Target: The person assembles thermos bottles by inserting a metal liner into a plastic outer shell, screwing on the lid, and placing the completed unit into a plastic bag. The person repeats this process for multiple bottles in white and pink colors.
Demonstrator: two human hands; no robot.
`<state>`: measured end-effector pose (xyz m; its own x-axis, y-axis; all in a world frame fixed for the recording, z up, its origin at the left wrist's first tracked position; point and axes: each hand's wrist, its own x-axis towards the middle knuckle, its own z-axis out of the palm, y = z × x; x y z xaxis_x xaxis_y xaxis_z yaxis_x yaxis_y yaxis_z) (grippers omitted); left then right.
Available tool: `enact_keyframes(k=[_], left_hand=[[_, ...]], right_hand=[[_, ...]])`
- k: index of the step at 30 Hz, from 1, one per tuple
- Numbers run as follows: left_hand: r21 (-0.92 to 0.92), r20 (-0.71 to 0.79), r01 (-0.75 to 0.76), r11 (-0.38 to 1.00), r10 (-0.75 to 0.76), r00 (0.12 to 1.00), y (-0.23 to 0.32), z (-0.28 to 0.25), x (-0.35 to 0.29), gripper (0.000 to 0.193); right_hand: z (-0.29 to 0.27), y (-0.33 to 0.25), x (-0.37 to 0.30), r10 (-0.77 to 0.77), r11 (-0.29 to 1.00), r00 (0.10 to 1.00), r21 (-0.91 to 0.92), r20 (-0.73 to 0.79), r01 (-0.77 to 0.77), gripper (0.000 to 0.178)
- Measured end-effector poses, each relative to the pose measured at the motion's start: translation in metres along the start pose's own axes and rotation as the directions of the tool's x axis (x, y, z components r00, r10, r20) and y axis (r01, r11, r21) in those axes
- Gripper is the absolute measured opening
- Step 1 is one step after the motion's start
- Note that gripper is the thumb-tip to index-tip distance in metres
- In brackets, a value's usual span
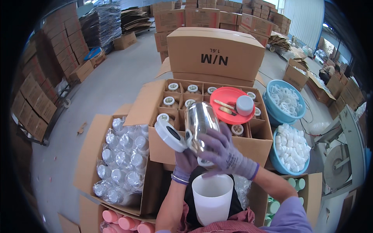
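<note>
Holding the mirror-bright, silver, metal-looking cylinder [200,120] before the open brown cardboard carton [250,145], we wrap our right hand [223,151] round it; our left hand [184,164] seems closed on the round white plastic lid [166,136]. We should grip evenly, guarding against slips.

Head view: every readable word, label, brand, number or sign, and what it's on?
Brown carton behind the open box: large black print, upside down, legible; not copied here.
Right glove: dark print, too small to read.
Background cartons: red print, too small to read.
</note>
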<state>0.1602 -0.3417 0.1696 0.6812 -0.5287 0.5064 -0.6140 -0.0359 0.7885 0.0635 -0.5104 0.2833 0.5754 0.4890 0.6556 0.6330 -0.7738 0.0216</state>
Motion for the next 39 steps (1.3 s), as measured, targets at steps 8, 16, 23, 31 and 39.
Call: enact_keyframes(k=[8,16,23,31,39], left_hand=[[-0.162,0.129,0.11,0.981,-0.09,0.988,0.037,0.004,-0.071,0.065],[-0.469,0.021,0.357,0.808,-0.395,0.919,0.057,0.002,-0.154,0.056],[-0.73,-0.113,0.424,0.536,-0.707,0.698,0.053,-0.031,-0.105,0.052],[-0.242,0.484,0.237,0.941,-0.095,0.87,0.068,-0.023,-0.067,0.059],[-0.143,0.505,-0.011,0.99,0.082,0.859,0.07,-0.015,-0.065,0.051]], right_hand=[[-0.003,-0.016,-0.068,0.744,0.497,0.665,0.608,0.069,-0.619,0.084],[0.01,-0.04,-0.107,0.32,-0.308,0.537,0.622,0.78,-0.72,0.062],[0.011,-0.046,-0.068,0.387,0.546,0.456,0.199,0.802,-0.814,0.039],[0.023,-0.067,-0.133,0.877,-0.141,0.29,0.782,0.384,-0.607,0.033],[0.033,-0.072,-0.136,0.758,0.15,0.567,0.76,0.321,-0.632,0.04]])
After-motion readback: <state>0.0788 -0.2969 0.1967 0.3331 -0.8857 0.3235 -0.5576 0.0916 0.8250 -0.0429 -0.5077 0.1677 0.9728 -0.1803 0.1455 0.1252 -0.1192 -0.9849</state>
